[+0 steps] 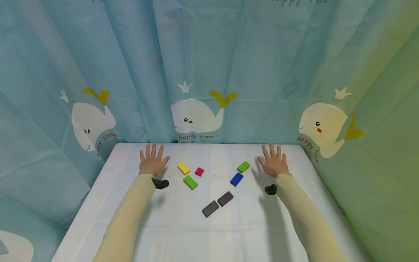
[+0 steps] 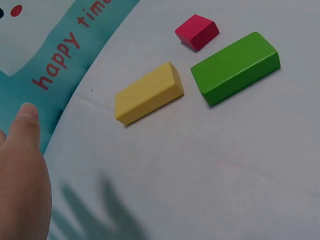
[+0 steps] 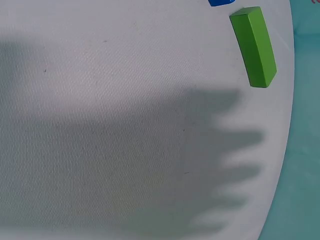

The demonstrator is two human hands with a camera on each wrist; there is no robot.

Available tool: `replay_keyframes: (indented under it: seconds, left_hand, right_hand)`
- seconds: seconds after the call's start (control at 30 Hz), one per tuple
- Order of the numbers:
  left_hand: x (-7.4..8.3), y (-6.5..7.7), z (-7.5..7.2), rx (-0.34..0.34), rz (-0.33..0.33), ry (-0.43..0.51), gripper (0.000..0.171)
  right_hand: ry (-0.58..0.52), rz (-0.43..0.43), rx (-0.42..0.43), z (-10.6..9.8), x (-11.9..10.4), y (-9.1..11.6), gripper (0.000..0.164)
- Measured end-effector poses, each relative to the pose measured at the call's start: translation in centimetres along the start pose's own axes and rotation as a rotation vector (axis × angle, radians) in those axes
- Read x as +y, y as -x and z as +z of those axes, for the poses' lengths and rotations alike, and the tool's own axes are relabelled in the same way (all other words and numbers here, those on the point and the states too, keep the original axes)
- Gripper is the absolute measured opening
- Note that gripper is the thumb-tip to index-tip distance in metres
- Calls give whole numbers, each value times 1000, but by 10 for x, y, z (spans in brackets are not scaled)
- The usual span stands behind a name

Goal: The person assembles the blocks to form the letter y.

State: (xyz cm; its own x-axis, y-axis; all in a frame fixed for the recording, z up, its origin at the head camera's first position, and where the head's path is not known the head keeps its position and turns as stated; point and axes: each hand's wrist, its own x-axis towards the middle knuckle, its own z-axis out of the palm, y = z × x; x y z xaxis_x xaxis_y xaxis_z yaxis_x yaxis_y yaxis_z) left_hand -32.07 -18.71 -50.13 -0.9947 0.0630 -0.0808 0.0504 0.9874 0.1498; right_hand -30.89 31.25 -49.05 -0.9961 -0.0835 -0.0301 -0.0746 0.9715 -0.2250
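My left hand (image 1: 152,162) is spread with straight fingers at the far left of the white table, holding nothing. Nearest to it lies a yellow block (image 1: 183,168), with a small red block (image 1: 199,171) and a green block (image 1: 190,182) just beyond. The left wrist view shows the thumb apart from the yellow block (image 2: 149,94). On the far right, my right hand (image 1: 274,162) is also spread and holds nothing; its shadow falls on the cloth. To its left are another green block (image 1: 243,167) and a blue block (image 1: 236,179). The right wrist view shows only that hand's shadow.
Two dark grey blocks (image 1: 210,209) lie end to end, nearer the front, at the middle of the white table (image 1: 176,236). A blue curtain with whale prints (image 1: 203,54) hangs along the table's back edge and sides. Small black devices (image 1: 160,183) sit at both wrists.
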Motion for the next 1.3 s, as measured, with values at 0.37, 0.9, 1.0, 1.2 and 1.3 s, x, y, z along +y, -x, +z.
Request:
replay_keyframes:
  seconds: [0.37, 0.9, 1.0, 1.2, 1.3]
  left_hand:
    - [26, -6, 20, 64, 240, 229, 67]
    - [89, -13, 58, 49, 445, 736, 48]
    - [92, -14, 60, 25, 442, 759, 44]
    - [94, -14, 66, -11, 430, 712, 45]
    - [95, -14, 68, -31, 426, 678, 44]
  right_hand:
    - [-12, 3, -16, 4, 4, 5, 72]
    - [-77, 11, -6, 28, 1, 11, 71]
    - [-75, 5, -7, 31, 2, 11, 71]
    - [-84, 12, -11, 35, 2, 10, 72]
    - [-77, 14, -4, 36, 1, 10, 71]
